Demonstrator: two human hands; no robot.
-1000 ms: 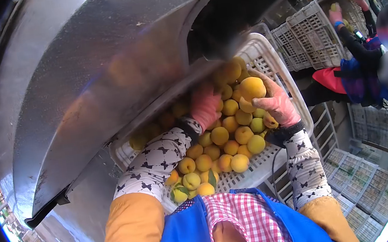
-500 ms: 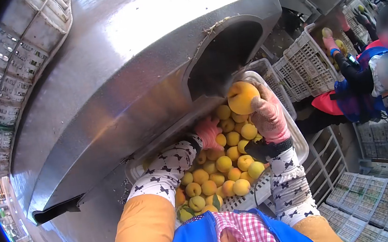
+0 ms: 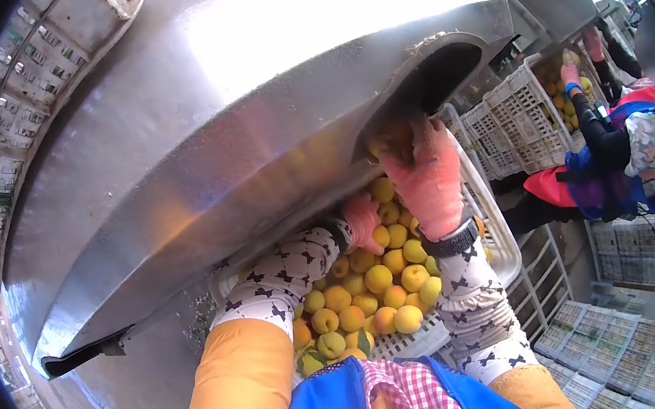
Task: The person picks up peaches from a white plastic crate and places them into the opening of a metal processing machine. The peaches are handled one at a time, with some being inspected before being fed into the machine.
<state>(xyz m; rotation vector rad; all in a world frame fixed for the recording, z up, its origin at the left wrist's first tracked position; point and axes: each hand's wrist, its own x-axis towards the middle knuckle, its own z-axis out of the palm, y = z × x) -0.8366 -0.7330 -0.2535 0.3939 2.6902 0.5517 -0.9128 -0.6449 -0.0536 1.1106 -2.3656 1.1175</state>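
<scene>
My right hand (image 3: 433, 178), in a pink glove, is closed around a yellow peach (image 3: 387, 144) at the dark opening (image 3: 431, 83) of a metal machine. The shaded fruit is partly covered by the fingers. Below the machine's edge, my left hand (image 3: 361, 223), also gloved in pink, lies among the peaches, its thumb apart from the other fingers. Its fingertips are partly hidden, and I see no fruit held in it. Many yellow and reddish peaches (image 3: 379, 279) fill a white plastic crate (image 3: 502, 243) under both hands. A few green leaves show near the front.
The curved sheet-metal body (image 3: 170, 142) of the machine overhangs the crate's far side. At right, a co-worker (image 3: 625, 140) handles fruit over another white crate (image 3: 519, 117). Stacked crates (image 3: 618, 340) stand at lower right, and more crates (image 3: 25, 104) at upper left.
My right hand has carried the large peach up and left into the machine's opening, turning its back toward me. My left hand has shifted slightly right. The camera view has moved a little.
</scene>
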